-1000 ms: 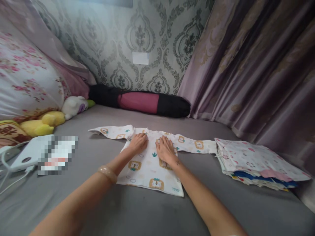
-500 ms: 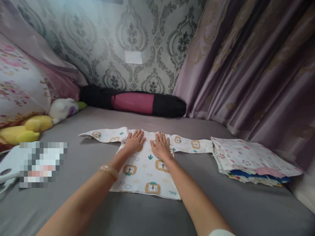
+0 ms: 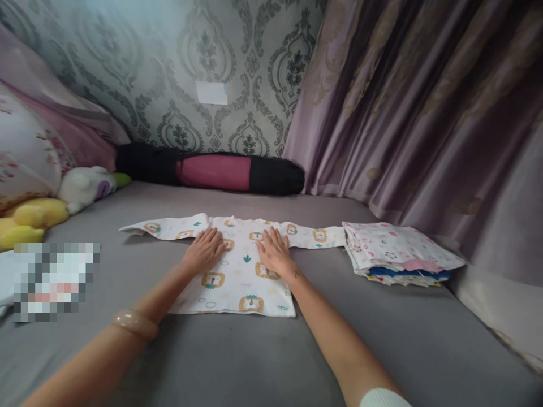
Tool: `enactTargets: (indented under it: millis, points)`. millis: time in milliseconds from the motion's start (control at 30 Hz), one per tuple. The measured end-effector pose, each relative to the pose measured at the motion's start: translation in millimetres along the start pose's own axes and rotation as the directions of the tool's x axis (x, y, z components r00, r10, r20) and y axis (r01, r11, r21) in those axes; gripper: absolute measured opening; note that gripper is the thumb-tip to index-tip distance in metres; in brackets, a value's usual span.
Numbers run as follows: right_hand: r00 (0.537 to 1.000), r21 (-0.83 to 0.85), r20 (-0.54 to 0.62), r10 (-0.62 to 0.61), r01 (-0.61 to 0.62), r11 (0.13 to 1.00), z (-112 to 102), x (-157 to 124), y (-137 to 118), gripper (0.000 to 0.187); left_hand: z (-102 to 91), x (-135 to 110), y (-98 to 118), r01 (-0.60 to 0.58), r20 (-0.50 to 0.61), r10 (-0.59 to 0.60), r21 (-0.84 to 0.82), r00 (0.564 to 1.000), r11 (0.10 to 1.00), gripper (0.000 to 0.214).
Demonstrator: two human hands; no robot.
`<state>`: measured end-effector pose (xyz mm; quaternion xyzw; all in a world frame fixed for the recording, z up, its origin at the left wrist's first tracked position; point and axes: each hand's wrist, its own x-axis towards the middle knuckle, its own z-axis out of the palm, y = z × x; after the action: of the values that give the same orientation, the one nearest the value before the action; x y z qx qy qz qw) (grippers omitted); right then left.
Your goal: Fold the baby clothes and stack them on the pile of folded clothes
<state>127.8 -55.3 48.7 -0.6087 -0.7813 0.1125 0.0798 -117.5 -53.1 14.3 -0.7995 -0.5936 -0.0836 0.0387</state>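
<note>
A white long-sleeved baby shirt (image 3: 237, 288) printed with lion faces and green leaves lies spread out flat, its sleeves stretched to both sides. My left hand (image 3: 205, 249) rests flat on its upper left part, near where the sleeve joins, fingers stretched out. On the upper right of the chest lies my right hand (image 3: 275, 252), also flat with fingers apart. Neither hand grips the cloth. The right sleeve's end meets a stack of folded clothes (image 3: 399, 246), whose top piece is white with a pink and red print.
The grey bed sheet (image 3: 263, 362) lies under everything. A black and maroon long bag (image 3: 212, 172) lies along the wall. At left are a white plush toy (image 3: 85, 189), a yellow plush toy (image 3: 38, 217) and a blurred-out item (image 3: 55, 282). Purple curtains (image 3: 360, 113) hang at right.
My left hand has slid left and a little down from near the neckline toward the shirt's side. My right hand stays on the right chest. The view has shifted slightly right.
</note>
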Motion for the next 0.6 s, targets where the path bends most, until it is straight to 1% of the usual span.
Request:
enactTargets:
  millis: [133,200,267,400,500,600]
  points:
    - [0.988,-0.021,-0.069,0.136,-0.138,0.990,1.4,4.8,13.9,0.068,8.1,-1.8,-1.0,0.012,-0.002,-0.012,-0.028,1.000,1.000,0.051]
    - [0.982,-0.035,-0.074,0.171,-0.174,0.984,4.3,7.0,19.6,0.068,11.9,-2.2,-1.9,0.016,-0.016,-0.016,-0.020,1.000,1.000,0.052]
    - [0.981,-0.048,-0.065,0.181,-0.184,0.982,7.6,8.4,23.3,0.067,14.7,-2.2,-2.9,0.021,-0.031,-0.021,-0.002,0.999,1.000,0.055]
    - [0.981,-0.046,-0.065,0.184,-0.187,0.981,11.5,9.1,25.7,0.067,18.2,-1.5,-4.9,0.025,-0.027,-0.024,0.018,0.999,1.000,0.059]
    - [0.982,-0.002,-0.061,0.179,-0.179,0.984,11.8,8.7,26.9,0.065,19.1,-1.2,-5.8,0.020,-0.023,-0.020,0.011,1.000,1.000,0.060]
    - [0.983,0.076,-0.049,0.176,-0.172,0.982,10.6,10.0,30.7,0.062,18.2,-1.4,-5.8,0.016,-0.020,-0.015,0.006,1.000,1.000,0.059]
